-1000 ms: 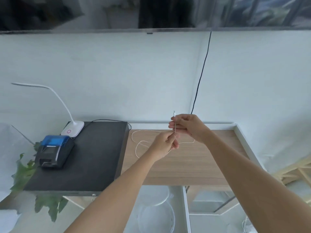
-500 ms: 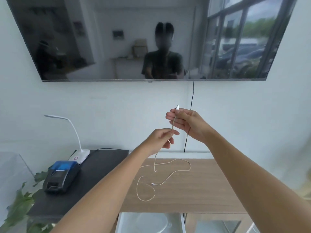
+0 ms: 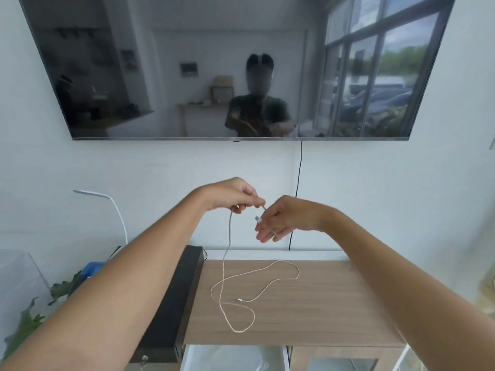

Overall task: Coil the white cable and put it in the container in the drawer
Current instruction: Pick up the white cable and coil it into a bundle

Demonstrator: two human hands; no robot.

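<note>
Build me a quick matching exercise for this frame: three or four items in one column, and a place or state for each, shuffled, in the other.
Items:
1. white cable
2. left hand
3. right hand
4. desk lamp

Places or states:
A. stands at the far left by the wall
B. holds the cable's plug end
C. partly raised, the rest looped on the wooden top
D. pinches the cable where it hangs down

Pairs: 1-C, 2-D, 3-B, 4-A
</note>
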